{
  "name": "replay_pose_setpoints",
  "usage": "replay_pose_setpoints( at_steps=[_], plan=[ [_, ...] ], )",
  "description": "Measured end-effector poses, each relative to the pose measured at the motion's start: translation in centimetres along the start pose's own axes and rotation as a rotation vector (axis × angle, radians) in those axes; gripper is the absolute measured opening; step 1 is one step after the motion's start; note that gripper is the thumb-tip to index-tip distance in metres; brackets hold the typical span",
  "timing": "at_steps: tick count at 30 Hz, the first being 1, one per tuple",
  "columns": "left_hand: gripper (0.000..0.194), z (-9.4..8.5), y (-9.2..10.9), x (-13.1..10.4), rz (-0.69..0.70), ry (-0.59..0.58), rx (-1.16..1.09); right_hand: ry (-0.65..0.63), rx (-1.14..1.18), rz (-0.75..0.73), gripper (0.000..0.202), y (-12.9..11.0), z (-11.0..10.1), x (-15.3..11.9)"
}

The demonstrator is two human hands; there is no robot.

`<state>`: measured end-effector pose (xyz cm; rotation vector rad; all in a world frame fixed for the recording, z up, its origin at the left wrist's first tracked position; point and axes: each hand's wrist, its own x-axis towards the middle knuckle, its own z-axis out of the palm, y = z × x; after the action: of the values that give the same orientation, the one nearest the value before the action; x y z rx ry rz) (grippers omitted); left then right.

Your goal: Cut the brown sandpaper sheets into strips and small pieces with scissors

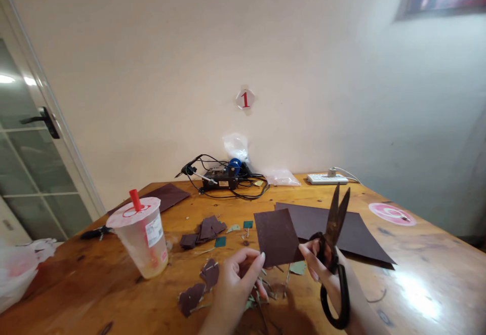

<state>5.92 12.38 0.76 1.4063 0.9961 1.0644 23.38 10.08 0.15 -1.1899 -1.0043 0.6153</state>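
Observation:
Above the middle of the table I hold up a dark brown paper piece (276,236), roughly square. My left hand (243,279) pinches its lower left corner between thumb and fingers. At its lower right edge, the fingertips of my right hand (322,269) press on the same piece. That hand also carries black-handled scissors (337,218), blades parted and pointing up, away from the paper. Behind lies a large dark sheet (353,236) on the table. Beneath my hands are green and brown scraps (298,267), partly hidden by my left hand.
A plastic cup (140,239) with a red straw stands at left. Small brown pieces (205,231) are piled beside it, with torn brown scraps (192,298) nearer me. Black equipment with cables (220,178) and a power strip (326,179) sit along the wall.

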Motion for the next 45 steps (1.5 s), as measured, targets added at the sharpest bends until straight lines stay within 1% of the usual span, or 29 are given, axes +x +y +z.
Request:
replay_pose_setpoints(
  at_steps=[3,5,7,8,9,11,13,14,16,19,23,27,30,32,37,40,43,45],
  plan=[
    [0.044,-0.1,-0.1,0.6,-0.028,0.018,0.002,-0.029,-0.047,-0.004,0.050,0.8,-0.2,0.0],
    [0.044,-1.0,-0.1,1.2,-0.028,0.045,0.031,-0.042,-0.077,0.011,0.049,0.9,-0.3,0.1],
    [0.044,-2.9,0.2,2.1,-0.019,0.130,0.117,-0.052,-0.086,0.026,0.050,0.8,-0.4,0.1],
    [0.045,-4.1,0.4,2.5,-0.021,0.201,0.192,-0.056,-0.084,0.030,0.051,0.7,-0.5,0.1],
    [0.044,-5.5,0.7,2.9,-0.004,0.302,0.283,-0.064,-0.077,0.034,0.051,0.6,-0.5,0.0],
    [0.037,-8.3,1.1,3.7,0.008,0.406,0.350,-0.085,-0.053,0.051,0.051,0.6,-0.5,-0.1],
    [0.028,-10.6,1.2,4.1,0.001,0.500,0.410,-0.121,-0.005,0.076,0.050,0.6,-0.5,-0.3],
    [0.023,-11.5,1.2,4.3,-0.011,0.530,0.439,-0.146,0.019,0.089,0.050,0.7,-0.5,-0.4],
    [0.016,-12.6,1.0,4.4,-0.039,0.573,0.494,-0.193,0.048,0.114,0.048,1.0,-0.5,-0.6],
    [0.010,-13.3,0.6,4.5,-0.086,0.606,0.543,-0.228,0.030,0.123,0.042,1.5,-0.5,-0.8],
    [0.013,-13.8,0.4,4.8,-0.149,0.625,0.583,-0.239,0.030,0.066,0.035,2.2,-0.5,-1.0],
    [0.015,-14.4,-0.1,5.1,-0.189,0.628,0.597,-0.308,-0.015,0.007,0.029,1.8,-0.6,-1.1],
    [0.014,-14.9,-0.6,5.4,-0.222,0.613,0.598,-0.310,-0.061,-0.019,0.028,1.6,-0.7,-1.2],
    [0.013,-15.3,-0.8,5.6,-0.248,0.596,0.601,-0.321,-0.064,-0.012,0.027,2.0,-0.7,-1.3],
    [0.014,-16.3,-0.7,5.8,-0.320,0.529,0.617,-0.309,-0.044,-0.003,0.029,3.0,-0.6,-1.4],
    [0.018,-15.9,-0.5,5.6,-0.310,0.535,0.644,-0.314,-0.054,-0.020,0.030,2.7,-0.5,-1.3],
    [0.021,-14.9,-0.7,5.3,-0.265,0.563,0.667,-0.310,-0.050,0.020,0.032,2.2,-0.4,-1.4],
    [0.017,-14.5,-0.7,5.2,-0.227,0.585,0.667,-0.302,-0.031,0.048,0.033,2.1,-0.4,-1.4]
  ],
)
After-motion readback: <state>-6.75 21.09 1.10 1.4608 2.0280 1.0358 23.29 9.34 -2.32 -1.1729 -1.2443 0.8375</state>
